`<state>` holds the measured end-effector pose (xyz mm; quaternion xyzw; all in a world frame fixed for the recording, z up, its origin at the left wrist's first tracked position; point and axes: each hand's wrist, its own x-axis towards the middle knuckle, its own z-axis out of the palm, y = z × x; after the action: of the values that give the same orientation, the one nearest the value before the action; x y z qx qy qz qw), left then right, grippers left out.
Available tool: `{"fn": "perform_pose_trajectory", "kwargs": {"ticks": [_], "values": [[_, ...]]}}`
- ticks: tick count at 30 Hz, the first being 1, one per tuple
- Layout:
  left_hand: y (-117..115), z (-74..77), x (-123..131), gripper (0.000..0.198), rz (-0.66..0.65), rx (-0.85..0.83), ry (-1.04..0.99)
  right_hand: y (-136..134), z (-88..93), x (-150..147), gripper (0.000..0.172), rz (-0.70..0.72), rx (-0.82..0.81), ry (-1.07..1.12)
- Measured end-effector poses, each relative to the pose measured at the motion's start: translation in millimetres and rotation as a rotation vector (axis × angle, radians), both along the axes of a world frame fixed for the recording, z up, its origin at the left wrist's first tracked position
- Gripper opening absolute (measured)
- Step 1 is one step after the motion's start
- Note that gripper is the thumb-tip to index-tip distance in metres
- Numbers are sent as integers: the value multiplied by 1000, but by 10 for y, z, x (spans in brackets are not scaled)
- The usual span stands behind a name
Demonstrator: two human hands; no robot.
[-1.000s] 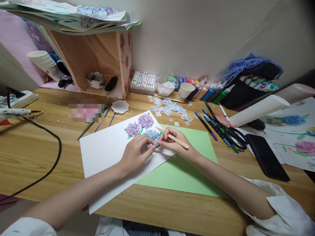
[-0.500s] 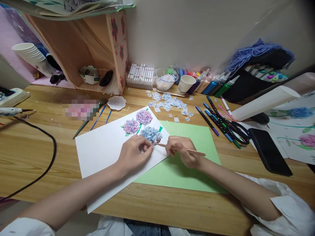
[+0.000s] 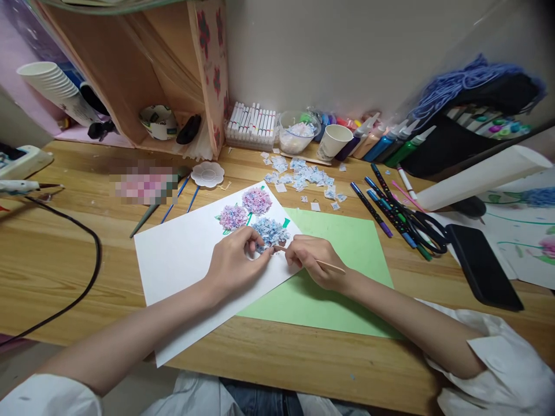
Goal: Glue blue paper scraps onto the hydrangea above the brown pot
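Note:
My right hand is closed around a thin wooden craft stick. The stick's tip reaches the lower edge of a blue paper-petal flower. At that flower's lower left is my left hand, thumb and fingers curled together; anything small between them I cannot make out. The flower belongs to a white sheet, which also bears two pink-purple flowers with green leaves. Partly under the white sheet lies a green sheet, beneath my right hand.
Pale blue paper scraps lie scattered behind the sheets. Farther back stand boxed markers, a tub, a paper cup and paint bottles. Pens, scissors and a phone are at right; a black cord curves at left.
My left thumb and fingertips have parted slightly beside the blue flower. The stick and my right hand have shifted a little left and up. The whole view has tilted down slightly.

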<state>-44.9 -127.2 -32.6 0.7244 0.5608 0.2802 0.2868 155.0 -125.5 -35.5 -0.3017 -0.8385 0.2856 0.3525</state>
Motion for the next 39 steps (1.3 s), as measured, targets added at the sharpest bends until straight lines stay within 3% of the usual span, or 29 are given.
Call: {"fn": "perform_pose_trajectory", "kwargs": {"ticks": [16, 31, 39], "values": [[-36, -22, 14, 10, -128, 183, 117, -28, 27, 8, 47, -19, -75, 56], [6, -17, -20, 27, -35, 57, 113, -7, -16, -27, 44, 19, -87, 29], [-86, -54, 43, 16, -140, 259, 175, -66, -10, 9, 50, -82, -136, 100]]}}
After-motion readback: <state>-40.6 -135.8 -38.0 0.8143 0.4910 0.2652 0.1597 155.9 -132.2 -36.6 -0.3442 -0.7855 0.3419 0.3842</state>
